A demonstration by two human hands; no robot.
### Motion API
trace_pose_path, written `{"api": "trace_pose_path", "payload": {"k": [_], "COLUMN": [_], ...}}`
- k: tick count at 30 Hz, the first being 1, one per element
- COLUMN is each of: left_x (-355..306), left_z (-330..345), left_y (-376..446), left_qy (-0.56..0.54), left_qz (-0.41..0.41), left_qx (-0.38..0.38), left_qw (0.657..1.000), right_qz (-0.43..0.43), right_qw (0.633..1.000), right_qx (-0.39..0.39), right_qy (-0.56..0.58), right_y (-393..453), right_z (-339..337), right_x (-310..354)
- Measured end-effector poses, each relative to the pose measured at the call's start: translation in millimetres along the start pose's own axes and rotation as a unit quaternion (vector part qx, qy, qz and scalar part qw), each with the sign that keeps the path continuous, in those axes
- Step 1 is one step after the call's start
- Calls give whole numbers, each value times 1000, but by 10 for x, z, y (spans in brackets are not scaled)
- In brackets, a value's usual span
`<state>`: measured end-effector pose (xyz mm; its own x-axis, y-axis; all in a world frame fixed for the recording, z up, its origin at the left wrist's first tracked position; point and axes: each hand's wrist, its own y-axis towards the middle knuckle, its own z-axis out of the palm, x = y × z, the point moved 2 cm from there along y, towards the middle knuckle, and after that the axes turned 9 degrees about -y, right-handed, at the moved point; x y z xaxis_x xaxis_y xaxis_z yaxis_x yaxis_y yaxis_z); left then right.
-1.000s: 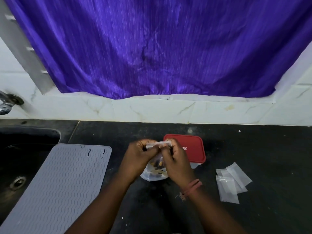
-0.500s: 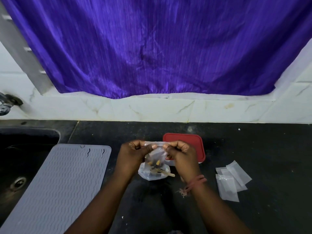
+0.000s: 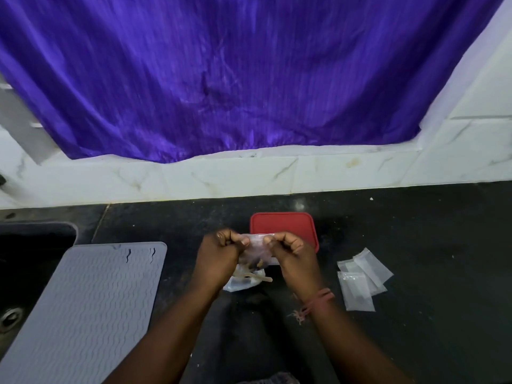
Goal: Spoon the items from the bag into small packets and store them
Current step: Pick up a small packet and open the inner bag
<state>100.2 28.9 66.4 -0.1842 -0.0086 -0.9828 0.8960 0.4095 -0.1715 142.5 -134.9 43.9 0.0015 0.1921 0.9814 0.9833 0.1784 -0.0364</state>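
While both hands (image 3: pixel 221 252) (image 3: pixel 291 250) pinch packet (image 3: pixel 256 245) top over bag (image 3: pixel 243 282), could spill contents if pulled unevenly.

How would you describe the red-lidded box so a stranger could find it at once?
Start at the black counter below the purple curtain. Just behind the two hands, left hand and right hand, sits the box. Its flat red lid is the only red thing there; the empty packets to its right are clear.
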Motion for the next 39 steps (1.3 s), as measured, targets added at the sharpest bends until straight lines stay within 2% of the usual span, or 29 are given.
{"api": "trace_pose_path", "payload": {"k": [5,8,12,15,18,21,25,30,32,34,35,37,39], "left_x": [146,272,497,645,815,1021,1291,1407,1449,1502,1523,1511,1517], "left_z": [246,449,759,1052,1318,1497,1663,1725,1725,1731,1756,1803,1854], "left_y": [-62,-113,-129,-150,-134,-132,-100,-5,5,-45,-83,-153,-159], "left_qy": [22,18,76,120,103,112,92,146,213,270,286,317,373], "left_qz": [0,-22,-35,-75,-150,-181,-214,-185,-169,-119,-84,-17,24], "left_qx": [34,91,134,164,158,139,110,91,84,74,81,116,178], "left_qw": [999,995,987,976,970,967,966,968,959,952,951,941,910], "right_qz": [21,34,50,83,136,190,232,196,179,120,80,-3,-33], "right_qw": [998,995,992,987,976,962,955,939,927,908,893,852,833], "right_qx": [-51,-80,-56,-56,-68,-56,-69,-53,-30,-34,-29,27,78], "right_qy": [-35,-56,-98,-129,-157,-188,-171,-277,-329,-401,-442,-522,-547], "right_y": [-82,-166,-275,-344,-339,-315,-169,81,137,134,133,97,38], "right_z": [-163,-378,-805,-1126,-1341,-1394,-1375,-1294,-1291,-1308,-1303,-1234,-1146], "right_x": [-178,-312,-528,-636,-875,-1156,-1399,-1484,-1545,-1552,-1562,-1565,-1579]}}
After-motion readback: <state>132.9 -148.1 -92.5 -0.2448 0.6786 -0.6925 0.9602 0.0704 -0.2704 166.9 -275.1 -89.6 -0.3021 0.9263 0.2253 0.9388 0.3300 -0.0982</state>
